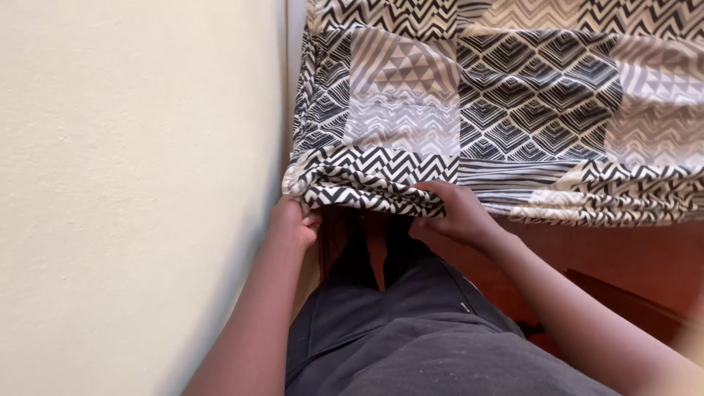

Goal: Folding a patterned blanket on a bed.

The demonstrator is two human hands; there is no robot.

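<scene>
Both bare forearms reach forward and up from the lower edge of the view, the 2 wrists near each other. The left hand is curled, its fingertips hidden, seemingly pinching. The right hand is bent at the wrist, fingers curled leftward in a grip.

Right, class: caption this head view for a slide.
Both hands, left hand and right hand, grip a patterned sheet beside a wall.
</scene>
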